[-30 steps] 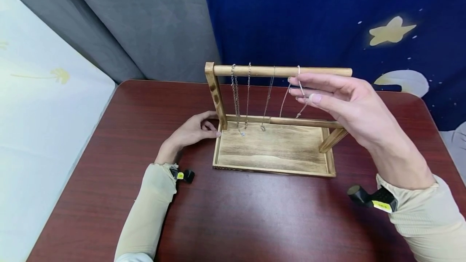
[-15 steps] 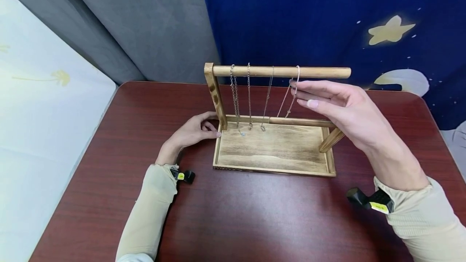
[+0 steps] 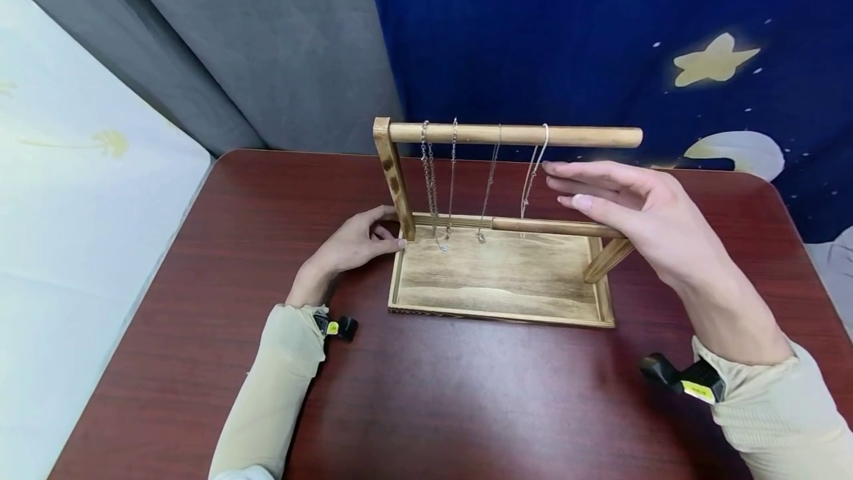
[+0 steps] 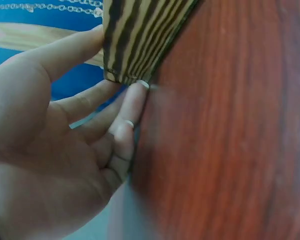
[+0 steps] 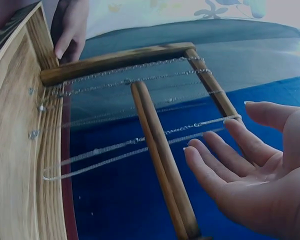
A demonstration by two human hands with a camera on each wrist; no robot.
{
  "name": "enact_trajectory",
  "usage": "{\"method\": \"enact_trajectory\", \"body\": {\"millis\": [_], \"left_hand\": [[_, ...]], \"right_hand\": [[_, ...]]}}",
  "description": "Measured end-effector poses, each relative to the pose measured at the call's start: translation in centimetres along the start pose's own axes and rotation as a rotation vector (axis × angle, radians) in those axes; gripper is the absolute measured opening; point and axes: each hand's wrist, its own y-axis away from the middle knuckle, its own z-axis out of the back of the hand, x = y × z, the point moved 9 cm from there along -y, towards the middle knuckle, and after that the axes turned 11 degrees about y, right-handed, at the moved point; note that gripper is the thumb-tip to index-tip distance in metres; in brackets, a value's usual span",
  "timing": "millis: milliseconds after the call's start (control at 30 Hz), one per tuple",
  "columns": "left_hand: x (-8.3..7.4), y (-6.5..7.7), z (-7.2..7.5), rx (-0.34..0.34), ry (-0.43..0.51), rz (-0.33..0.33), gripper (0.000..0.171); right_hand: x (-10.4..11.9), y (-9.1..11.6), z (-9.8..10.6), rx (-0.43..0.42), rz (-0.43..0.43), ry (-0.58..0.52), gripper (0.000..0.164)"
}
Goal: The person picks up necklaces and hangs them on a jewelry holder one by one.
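A wooden necklace stand (image 3: 500, 272) has a tray base, a top bar (image 3: 593, 136) and a lower bar. Several thin necklaces (image 3: 490, 176) hang from the top bar. My left hand (image 3: 356, 239) grips the back left corner of the tray, and in the left wrist view the thumb and fingers lie on either side of its striped wood end (image 4: 140, 40). My right hand (image 3: 640, 202) is raised beside the rightmost necklace (image 3: 533, 169), fingers extended and holding nothing. In the right wrist view that necklace's silver chain (image 5: 110, 148) hangs in a long loop close to the fingertips (image 5: 192, 150).
The stand rests on a dark red wood table (image 3: 466, 391). Behind it hang a grey curtain (image 3: 280, 43) and a blue cloth (image 3: 533, 35) with a star print. A pale patterned sheet (image 3: 80, 191) borders the table at left.
The right fingers have left the rightmost necklace, which was pulled aside and now hangs nearly straight. The right hand moved slightly right and down. My left hand stays at the tray corner.
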Motion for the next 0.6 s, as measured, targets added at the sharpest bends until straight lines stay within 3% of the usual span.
{"method": "enact_trajectory", "body": {"millis": [267,433,600], "left_hand": [[-0.9,1.0,0.0,0.020,-0.102,0.032,0.068],[-1.7,1.4,0.1,0.028,-0.195,0.010,0.066],[-2.5,2.0,-0.3,0.030,-0.298,-0.018,0.071]], "right_hand": [[-0.7,1.2,1.5,-0.070,0.012,0.157,0.036],[-1.2,1.9,1.7,-0.064,0.096,0.203,0.041],[-1.3,2.5,2.0,-0.113,0.126,0.379,0.048]]}}
